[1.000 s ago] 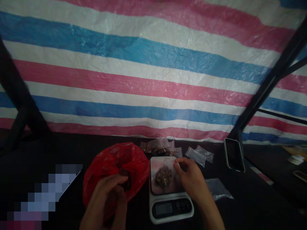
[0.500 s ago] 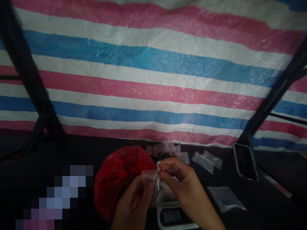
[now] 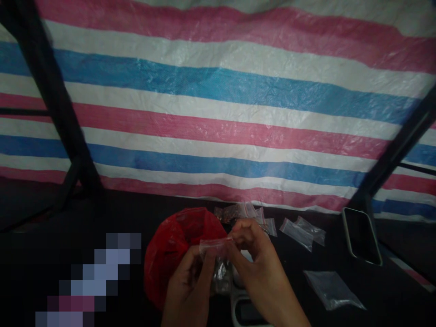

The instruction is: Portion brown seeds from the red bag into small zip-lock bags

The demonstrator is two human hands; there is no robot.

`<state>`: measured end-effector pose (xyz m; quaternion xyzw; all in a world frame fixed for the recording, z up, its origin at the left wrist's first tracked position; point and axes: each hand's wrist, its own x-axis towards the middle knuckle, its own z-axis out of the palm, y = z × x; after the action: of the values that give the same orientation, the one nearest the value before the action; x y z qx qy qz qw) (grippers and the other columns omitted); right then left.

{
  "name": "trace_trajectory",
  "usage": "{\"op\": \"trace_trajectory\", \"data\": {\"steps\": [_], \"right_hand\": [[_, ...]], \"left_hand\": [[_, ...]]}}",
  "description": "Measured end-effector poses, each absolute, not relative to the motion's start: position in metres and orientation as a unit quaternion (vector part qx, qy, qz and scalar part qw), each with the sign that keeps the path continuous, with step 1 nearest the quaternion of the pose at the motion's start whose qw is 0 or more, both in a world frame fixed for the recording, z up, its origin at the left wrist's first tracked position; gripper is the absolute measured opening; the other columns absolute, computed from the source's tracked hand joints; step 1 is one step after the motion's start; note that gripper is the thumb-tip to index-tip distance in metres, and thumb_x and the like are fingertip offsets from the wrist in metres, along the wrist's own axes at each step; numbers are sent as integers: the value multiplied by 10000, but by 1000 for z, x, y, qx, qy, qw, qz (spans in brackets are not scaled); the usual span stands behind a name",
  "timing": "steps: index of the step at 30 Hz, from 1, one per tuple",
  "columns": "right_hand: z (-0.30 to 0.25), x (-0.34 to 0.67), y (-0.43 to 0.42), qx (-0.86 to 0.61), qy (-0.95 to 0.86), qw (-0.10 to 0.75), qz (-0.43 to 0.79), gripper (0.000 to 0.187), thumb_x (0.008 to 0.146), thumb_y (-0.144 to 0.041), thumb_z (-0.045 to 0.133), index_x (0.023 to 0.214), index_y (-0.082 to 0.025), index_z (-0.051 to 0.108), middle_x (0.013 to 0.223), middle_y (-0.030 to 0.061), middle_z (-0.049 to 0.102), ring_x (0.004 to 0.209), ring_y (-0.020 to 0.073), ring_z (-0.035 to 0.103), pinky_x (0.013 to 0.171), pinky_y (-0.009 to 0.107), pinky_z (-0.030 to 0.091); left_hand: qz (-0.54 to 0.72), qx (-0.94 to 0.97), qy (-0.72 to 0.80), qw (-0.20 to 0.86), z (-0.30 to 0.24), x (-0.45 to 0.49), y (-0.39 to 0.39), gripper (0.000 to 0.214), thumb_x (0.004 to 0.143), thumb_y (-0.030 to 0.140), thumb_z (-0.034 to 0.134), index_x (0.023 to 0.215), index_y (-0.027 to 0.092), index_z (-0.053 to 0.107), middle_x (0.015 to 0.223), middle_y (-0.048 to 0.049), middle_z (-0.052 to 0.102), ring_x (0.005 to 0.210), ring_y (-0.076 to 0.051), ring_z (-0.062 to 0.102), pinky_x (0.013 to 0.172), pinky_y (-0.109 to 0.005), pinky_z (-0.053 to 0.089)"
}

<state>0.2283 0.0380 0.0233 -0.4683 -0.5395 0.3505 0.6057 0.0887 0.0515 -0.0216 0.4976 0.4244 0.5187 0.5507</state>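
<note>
A small clear zip bag (image 3: 220,270) hangs between my hands, its top edge level and something shiny inside that I cannot make out. My left hand (image 3: 190,281) pinches the bag's left side, thumb in front. At the top right corner, the fingertips of my right hand (image 3: 254,256) are closed on the seal. Below and behind my right hand is a digital scale (image 3: 238,313), partly covered by the wrist; its display looks dark. Close by on the left stands a red plastic bag (image 3: 163,254) with its mouth open.
Several filled zip bags (image 3: 235,211) lie behind my hands. Flat clear bags (image 3: 297,232) rest to the right, with a larger clear bag (image 3: 332,288) nearer. A phone (image 3: 362,236) leans by the right black post (image 3: 397,150). Striped sheeting (image 3: 218,109) hangs behind.
The view has shifted slightly, so things sit further right. Both hands keep hold of the zip bag, and my right fingers have moved a little along its top edge. The scale's digits no longer show.
</note>
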Motion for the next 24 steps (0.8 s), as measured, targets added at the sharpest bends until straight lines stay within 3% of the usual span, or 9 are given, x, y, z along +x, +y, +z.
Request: {"op": "trace_trajectory", "data": {"steps": [4, 8, 10, 14, 24], "right_hand": [[21, 223, 40, -458, -531, 607, 375, 217, 883, -235, 703, 1087, -267, 636, 866, -33, 714, 797, 157, 660, 750, 262, 508], [20, 219, 40, -462, -533, 606, 368, 102, 884, -215, 688, 952, -260, 627, 828, -47, 668, 781, 142, 630, 722, 236, 494], [19, 218, 40, -458, -542, 599, 371, 87, 918, -237, 675, 982, -266, 624, 879, -42, 675, 818, 142, 627, 747, 235, 498], [15, 214, 41, -437, -556, 586, 396, 194, 922, -202, 653, 1095, -286, 624, 970, -37, 697, 881, 148, 640, 792, 244, 506], [19, 208, 44, -457, -552, 599, 358, 184, 830, -148, 641, 951, -269, 575, 822, -64, 618, 784, 138, 604, 723, 230, 480]], "left_hand": [[523, 509, 423, 536, -19, 88, 53, 426, 891, 642, 710, 1029, 250, 802, 1053, -43, 850, 912, -227, 793, 838, -280, 639], [521, 518, 432, 524, -18, 87, 53, 438, 891, 640, 702, 1066, 253, 805, 1097, -64, 852, 985, -261, 804, 916, -328, 641], [522, 516, 435, 522, -18, 85, 53, 445, 892, 645, 696, 1078, 256, 807, 1113, -70, 852, 1001, -266, 808, 931, -337, 642], [530, 500, 427, 536, -21, 84, 54, 451, 863, 654, 723, 1054, 257, 818, 1122, -79, 852, 970, -275, 818, 886, -341, 662], [533, 483, 461, 520, -27, 78, 55, 373, 865, 574, 757, 1052, 255, 810, 1106, -63, 856, 986, -256, 818, 856, -298, 663]]}}
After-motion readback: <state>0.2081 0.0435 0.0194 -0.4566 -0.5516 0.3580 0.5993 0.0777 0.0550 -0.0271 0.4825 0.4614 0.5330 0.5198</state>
